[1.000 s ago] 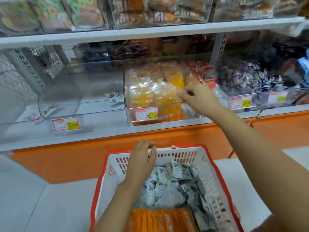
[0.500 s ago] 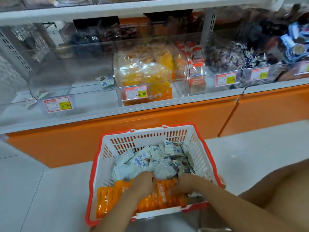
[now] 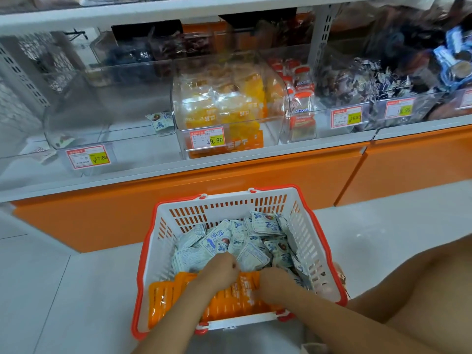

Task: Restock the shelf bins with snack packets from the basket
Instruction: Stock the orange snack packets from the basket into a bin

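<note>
A white basket with a red rim (image 3: 316, 241) stands on the floor below the shelf. Several blue-and-white snack packets (image 3: 252, 241) fill its far half, and a row of orange packets (image 3: 229, 300) stands in its near half. My left hand (image 3: 219, 273) is down in the basket with curled fingers gripping the top edge of the orange packets. My right hand (image 3: 277, 283) lies next to it, its fingers dug in around the same orange row. Straight ahead on the shelf is a clear bin (image 3: 278, 80) partly filled with matching orange packets.
A wide clear bin (image 3: 102, 98) at the left holds just one blue-and-white packet (image 3: 160, 120). Bins to the right hold red packets (image 3: 301, 98) and dark wrapped sweets (image 3: 357, 80). An orange plinth (image 3: 102, 215) runs under the shelf. My bare leg (image 3: 421, 290) is at the lower right.
My right hand left the orange-packet bin and dropped into the basket. My left hand slid back from the blue-and-white packets to the orange row. The view tilted down.
</note>
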The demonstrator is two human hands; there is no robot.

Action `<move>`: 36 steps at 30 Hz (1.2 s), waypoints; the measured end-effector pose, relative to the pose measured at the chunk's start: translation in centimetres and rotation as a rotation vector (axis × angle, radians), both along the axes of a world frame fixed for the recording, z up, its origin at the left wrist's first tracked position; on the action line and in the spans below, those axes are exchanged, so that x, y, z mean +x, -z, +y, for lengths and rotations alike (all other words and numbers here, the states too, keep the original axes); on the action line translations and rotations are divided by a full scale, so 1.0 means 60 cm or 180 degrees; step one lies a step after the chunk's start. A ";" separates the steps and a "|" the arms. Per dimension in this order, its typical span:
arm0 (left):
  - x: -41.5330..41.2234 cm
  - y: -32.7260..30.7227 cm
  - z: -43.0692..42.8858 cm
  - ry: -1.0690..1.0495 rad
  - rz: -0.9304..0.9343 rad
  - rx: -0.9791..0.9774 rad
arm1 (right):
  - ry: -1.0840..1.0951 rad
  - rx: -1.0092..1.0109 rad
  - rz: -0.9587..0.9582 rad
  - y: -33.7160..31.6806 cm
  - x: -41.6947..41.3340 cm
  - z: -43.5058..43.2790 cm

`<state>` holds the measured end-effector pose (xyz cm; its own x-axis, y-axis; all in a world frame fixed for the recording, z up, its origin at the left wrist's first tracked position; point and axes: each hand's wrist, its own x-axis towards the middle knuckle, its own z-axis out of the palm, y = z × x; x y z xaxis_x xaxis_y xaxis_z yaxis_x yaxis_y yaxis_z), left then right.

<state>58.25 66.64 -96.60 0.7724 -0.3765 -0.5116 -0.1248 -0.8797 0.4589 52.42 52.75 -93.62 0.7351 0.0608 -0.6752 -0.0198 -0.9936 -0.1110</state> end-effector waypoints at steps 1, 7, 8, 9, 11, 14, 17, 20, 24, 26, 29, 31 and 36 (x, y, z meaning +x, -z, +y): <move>0.000 -0.001 0.000 0.0001 0.0048 0.0008 | -0.0018 -0.0065 -0.0065 0.000 -0.002 0.003; 0.007 -0.009 -0.003 -0.0132 0.0210 -0.0059 | -0.0147 -0.0311 -0.0376 -0.003 -0.007 0.018; 0.009 -0.013 -0.003 -0.0137 0.0239 -0.0035 | -0.0125 -0.0287 -0.0472 -0.007 -0.004 0.017; 0.010 -0.019 -0.003 -0.0151 0.0268 0.0003 | -0.0017 -0.0207 -0.0570 -0.012 0.003 0.016; 0.013 -0.038 -0.007 -0.0325 0.0283 -0.0030 | 0.0238 -0.0005 -0.0901 -0.027 0.025 0.017; 0.024 -0.075 -0.008 -0.1232 0.0702 -0.0721 | 0.0461 0.0534 -0.1565 -0.055 0.055 0.014; 0.043 -0.110 0.005 -0.2204 0.1648 -0.1973 | 0.0251 0.1602 -0.1728 -0.076 0.067 0.001; 0.059 -0.137 0.019 -0.2286 0.1492 -0.2454 | 0.0222 0.2366 -0.1408 -0.113 0.075 -0.014; 0.079 -0.166 0.030 -0.1455 0.0761 -0.2173 | 0.0905 0.2372 -0.2052 -0.170 0.108 -0.052; 0.082 -0.203 0.026 -0.0935 0.0070 -0.2032 | 0.1269 0.2428 -0.2481 -0.200 0.127 -0.078; 0.088 -0.268 0.011 -0.0317 -0.0817 -0.2106 | 0.1290 0.2851 -0.2222 -0.253 0.153 -0.104; 0.095 -0.302 0.001 -0.0136 -0.1115 -0.2146 | 0.0998 0.3070 -0.1823 -0.294 0.167 -0.111; 0.137 -0.366 -0.010 -0.0619 -0.2321 -0.2000 | 0.1024 0.2490 -0.2725 -0.405 0.207 -0.125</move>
